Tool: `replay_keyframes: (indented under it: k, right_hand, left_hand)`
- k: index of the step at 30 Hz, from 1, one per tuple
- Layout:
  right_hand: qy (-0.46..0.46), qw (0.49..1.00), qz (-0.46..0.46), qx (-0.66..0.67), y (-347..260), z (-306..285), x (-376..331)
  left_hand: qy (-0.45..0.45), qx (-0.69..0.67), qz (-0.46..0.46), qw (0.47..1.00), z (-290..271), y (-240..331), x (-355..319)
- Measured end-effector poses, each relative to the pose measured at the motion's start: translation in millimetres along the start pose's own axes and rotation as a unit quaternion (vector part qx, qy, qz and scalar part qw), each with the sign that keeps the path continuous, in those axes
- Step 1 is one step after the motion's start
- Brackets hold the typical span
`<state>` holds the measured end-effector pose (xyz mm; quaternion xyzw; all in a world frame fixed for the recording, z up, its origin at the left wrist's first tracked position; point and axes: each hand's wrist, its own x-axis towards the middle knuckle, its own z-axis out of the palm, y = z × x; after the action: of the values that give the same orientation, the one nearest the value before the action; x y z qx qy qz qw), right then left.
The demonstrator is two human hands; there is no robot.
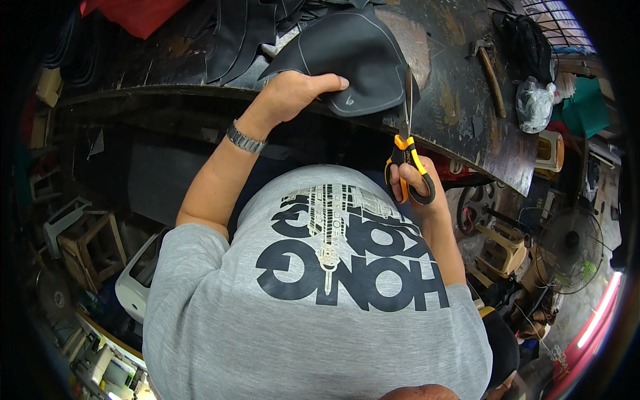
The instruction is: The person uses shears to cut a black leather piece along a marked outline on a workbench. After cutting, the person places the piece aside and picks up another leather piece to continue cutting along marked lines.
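Observation:
A black sheet of leather-like material (pixel 353 50) with a pale outline drawn along its edge hangs partly over the table's front edge. My left hand (pixel 297 95) grips its near left side, thumb on top and fingers hidden beneath. In my right hand (pixel 420 181) is a pair of scissors (pixel 402 157) with orange and black handles, fingers through the loops. Their blades point away from me and lie at the sheet's right edge, close to the drawn line. A narrow dark strip of the material shows just right of the blades.
The worn black table (pixel 460 87) bears a hammer (pixel 492 77), a clear plastic bag (pixel 535 105) and a black bag (pixel 525 43) at right. More black cut pieces (pixel 243 40) and red material (pixel 137 15) lie at far left. A fan (pixel 570 250) stands at right.

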<state>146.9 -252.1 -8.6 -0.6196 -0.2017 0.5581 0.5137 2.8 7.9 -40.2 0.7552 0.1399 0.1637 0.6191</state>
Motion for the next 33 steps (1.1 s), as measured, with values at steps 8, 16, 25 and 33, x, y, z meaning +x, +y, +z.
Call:
replay_keyframes:
  k: [8,16,25,33]
  right_hand:
    - [-0.001,0.999,-0.020,0.030,1,2,5]
    - [0.053,0.998,0.009,0.015,5,12,-3]
    - [-0.015,0.999,-0.017,0.045,-1,4,-1]
    - [0.017,0.993,-0.045,0.107,7,15,0]
  left_hand:
    - [-0.015,-0.018,-0.073,0.997,2,19,-6]
    - [-0.037,0.130,0.052,0.989,0,3,-7]
    - [-0.075,-0.017,-0.152,0.985,-3,15,-8]
    - [-0.069,-0.019,-0.099,0.992,6,24,-11]
